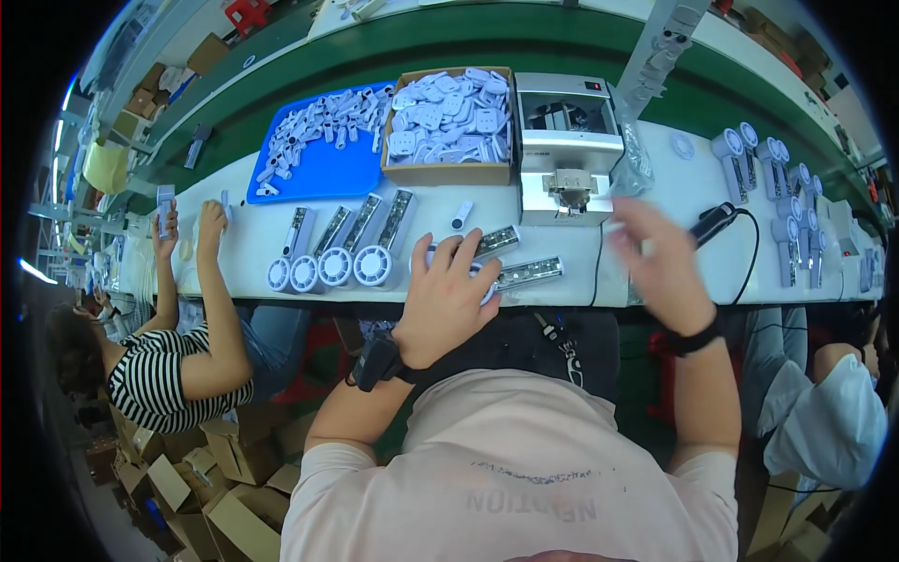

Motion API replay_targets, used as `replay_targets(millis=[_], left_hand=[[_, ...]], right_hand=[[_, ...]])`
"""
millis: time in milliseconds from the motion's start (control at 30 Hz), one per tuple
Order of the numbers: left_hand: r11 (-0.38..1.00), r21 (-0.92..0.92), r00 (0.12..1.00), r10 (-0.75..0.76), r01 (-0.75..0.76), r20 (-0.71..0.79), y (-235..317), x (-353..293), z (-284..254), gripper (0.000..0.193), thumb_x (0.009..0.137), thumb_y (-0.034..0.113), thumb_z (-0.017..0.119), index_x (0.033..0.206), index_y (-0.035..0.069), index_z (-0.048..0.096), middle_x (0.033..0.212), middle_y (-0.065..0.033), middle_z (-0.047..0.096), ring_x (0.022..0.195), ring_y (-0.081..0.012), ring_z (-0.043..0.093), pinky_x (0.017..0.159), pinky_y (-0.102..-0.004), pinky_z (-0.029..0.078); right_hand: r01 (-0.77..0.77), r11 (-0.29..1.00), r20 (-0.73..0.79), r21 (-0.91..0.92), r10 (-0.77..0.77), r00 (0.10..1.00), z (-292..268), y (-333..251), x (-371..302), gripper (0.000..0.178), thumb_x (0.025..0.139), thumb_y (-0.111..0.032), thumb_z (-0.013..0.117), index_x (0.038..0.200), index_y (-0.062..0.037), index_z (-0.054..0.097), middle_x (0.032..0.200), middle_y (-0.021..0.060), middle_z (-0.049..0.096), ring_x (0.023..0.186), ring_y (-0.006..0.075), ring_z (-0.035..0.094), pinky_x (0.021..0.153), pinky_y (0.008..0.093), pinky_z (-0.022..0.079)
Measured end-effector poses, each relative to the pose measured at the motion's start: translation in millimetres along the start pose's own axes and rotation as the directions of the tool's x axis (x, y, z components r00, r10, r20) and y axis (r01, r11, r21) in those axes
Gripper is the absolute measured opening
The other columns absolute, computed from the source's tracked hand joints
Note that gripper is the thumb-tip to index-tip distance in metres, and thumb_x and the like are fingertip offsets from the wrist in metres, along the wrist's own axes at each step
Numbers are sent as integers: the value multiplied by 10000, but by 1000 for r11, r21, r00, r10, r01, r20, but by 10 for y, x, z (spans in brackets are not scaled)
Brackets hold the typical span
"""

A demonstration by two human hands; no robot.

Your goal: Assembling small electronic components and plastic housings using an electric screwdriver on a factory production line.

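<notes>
My left hand (449, 298) lies over the round heads of two pale lavender fan-like housings at the table's front edge, its fingers curled onto them. Their handles reach out to the right: an upper handle (496, 243) and a lower handle (534, 273), each with a circuit board exposed. The heads are mostly hidden under my fingers. Smeared by motion, my right hand (660, 267) is above the front edge, to the right of the handles. Just beyond it is a black electric screwdriver (714, 225) with a cable; whether my fingers touch it is unclear.
Several similar housings (335, 267) stand in a row left of my hand. Behind are a blue tray (361, 173) of small parts, a cardboard box (449, 174) of flat covers and a silver machine (567, 150). More units (787, 211) stand right. People sit on both sides.
</notes>
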State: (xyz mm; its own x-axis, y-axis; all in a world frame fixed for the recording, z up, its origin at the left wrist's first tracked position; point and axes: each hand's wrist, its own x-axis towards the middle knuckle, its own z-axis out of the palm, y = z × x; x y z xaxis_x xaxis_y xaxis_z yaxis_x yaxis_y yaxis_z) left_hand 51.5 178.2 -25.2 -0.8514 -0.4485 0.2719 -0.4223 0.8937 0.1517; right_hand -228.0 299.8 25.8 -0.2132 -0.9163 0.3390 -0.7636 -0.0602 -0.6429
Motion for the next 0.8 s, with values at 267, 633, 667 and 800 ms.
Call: replay_targets(millis=[267, 633, 667, 800], left_hand=[[989, -87, 993, 120, -120, -3, -152, -8, 31, 393, 762, 287, 832, 1098, 128, 707, 1347, -166, 606, 1256, -330, 566, 1117, -570, 382], [965, -195, 984, 163, -175, -76, -2, -96, 176, 454, 789, 190, 829, 1203, 82, 676, 1259, -107, 629, 1184, -322, 583, 1046, -473, 464], [947, -262, 982, 185, -188, -34, 26, -102, 222, 481, 790, 180, 840, 1228, 75, 669, 1265, -106, 630, 1173, -330, 586, 1024, -458, 480], [849, -464, 966, 196, -253, -169, 146, 142, 344, 445, 818, 193, 806, 1212, 45, 661, 1153, -82, 636, 1113, -300, 596, 980, -422, 505]], right_hand=[[586, 738, 638, -334, -280, 717, 1524, -402, 1191, 150, 839, -137, 697, 922, -70, 802, 916, 152, 752, 893, 344, 771, 748, 445, 617], [231, 971, 250, -63, -209, 945, 359, -495, 608, 209, 910, -125, 764, 1095, -35, 729, 912, 119, 689, 876, 330, 695, 755, 427, 553], [224, 972, 267, -68, -199, 943, 251, -433, 412, 209, 910, -125, 764, 1095, -35, 729, 912, 119, 689, 876, 330, 695, 755, 427, 553], [92, 996, 351, -10, -83, 933, 187, -278, -123, 251, 880, -84, 787, 1121, -35, 734, 902, 101, 659, 836, 321, 672, 726, 416, 544]])
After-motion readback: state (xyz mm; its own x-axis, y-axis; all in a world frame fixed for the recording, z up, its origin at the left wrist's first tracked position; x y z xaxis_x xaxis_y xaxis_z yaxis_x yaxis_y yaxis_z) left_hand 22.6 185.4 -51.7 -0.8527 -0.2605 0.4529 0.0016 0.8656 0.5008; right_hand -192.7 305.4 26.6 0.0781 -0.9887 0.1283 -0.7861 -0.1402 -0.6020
